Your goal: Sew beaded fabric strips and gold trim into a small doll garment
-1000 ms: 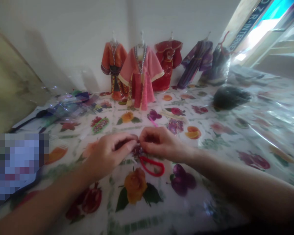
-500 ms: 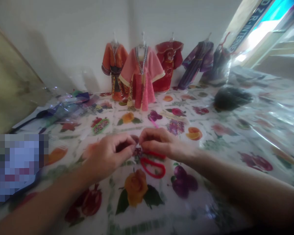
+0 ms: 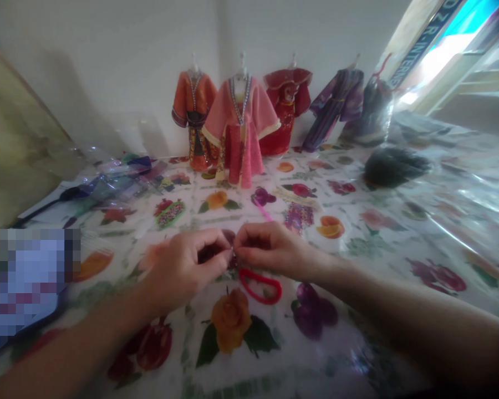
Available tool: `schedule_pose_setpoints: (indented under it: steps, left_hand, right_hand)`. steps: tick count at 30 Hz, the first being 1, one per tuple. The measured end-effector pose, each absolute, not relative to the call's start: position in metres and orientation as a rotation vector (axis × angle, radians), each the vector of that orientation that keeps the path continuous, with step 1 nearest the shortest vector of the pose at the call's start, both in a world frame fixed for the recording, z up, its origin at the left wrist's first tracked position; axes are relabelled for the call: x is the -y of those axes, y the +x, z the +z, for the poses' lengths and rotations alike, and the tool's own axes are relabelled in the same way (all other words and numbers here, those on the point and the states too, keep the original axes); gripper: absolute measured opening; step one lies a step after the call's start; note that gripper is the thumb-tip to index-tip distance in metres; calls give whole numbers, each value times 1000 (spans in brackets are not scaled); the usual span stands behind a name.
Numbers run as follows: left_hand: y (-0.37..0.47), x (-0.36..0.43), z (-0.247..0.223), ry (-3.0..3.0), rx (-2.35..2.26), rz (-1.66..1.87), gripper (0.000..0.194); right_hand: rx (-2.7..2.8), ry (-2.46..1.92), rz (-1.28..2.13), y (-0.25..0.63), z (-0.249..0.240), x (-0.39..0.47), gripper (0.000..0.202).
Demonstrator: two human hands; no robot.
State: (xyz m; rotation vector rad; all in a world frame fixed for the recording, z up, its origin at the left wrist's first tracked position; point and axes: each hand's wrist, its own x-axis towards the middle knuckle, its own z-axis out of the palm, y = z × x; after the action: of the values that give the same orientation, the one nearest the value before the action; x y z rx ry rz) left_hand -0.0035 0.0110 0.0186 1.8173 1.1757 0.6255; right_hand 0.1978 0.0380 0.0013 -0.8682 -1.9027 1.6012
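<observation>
My left hand (image 3: 199,255) and my right hand (image 3: 270,246) meet fingertip to fingertip over the middle of the table. Both pinch at a small dark patterned piece, perhaps fabric, which the fingers mostly cover; its kind cannot be made out. Just below my right hand lies a red looped handle (image 3: 266,291), probably of scissors, whose other parts are hidden under the hand. A thin pink stick (image 3: 261,210) shows behind my right knuckles. Near it lies a purple patterned fabric piece (image 3: 298,215).
Small doll dresses, a pink one (image 3: 243,127), an orange one (image 3: 196,111), a red one (image 3: 289,100) and a purple one (image 3: 336,108), stand along the wall. A dark bundle in plastic (image 3: 393,165) lies right, a green-edged patterned piece (image 3: 170,213) left. Plastic bags (image 3: 112,177) lie farther left.
Both hands have sunk slightly and my fingertips have drawn closer together, covering more of the small piece. The dresses and the red handle stay in place.
</observation>
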Motion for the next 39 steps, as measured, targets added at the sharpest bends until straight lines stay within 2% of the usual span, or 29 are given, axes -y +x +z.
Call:
schedule_pose_setpoints:
  steps: [20,39]
  left_hand:
    - [-5,-10,23,1789,-1197,545,14]
    - [-2,-7,27,1845,-1186,523,12]
  right_hand:
    - [1892,-883,1661,198,6,-38,9]
    - [1964,-891,1631,198,5,-40,15]
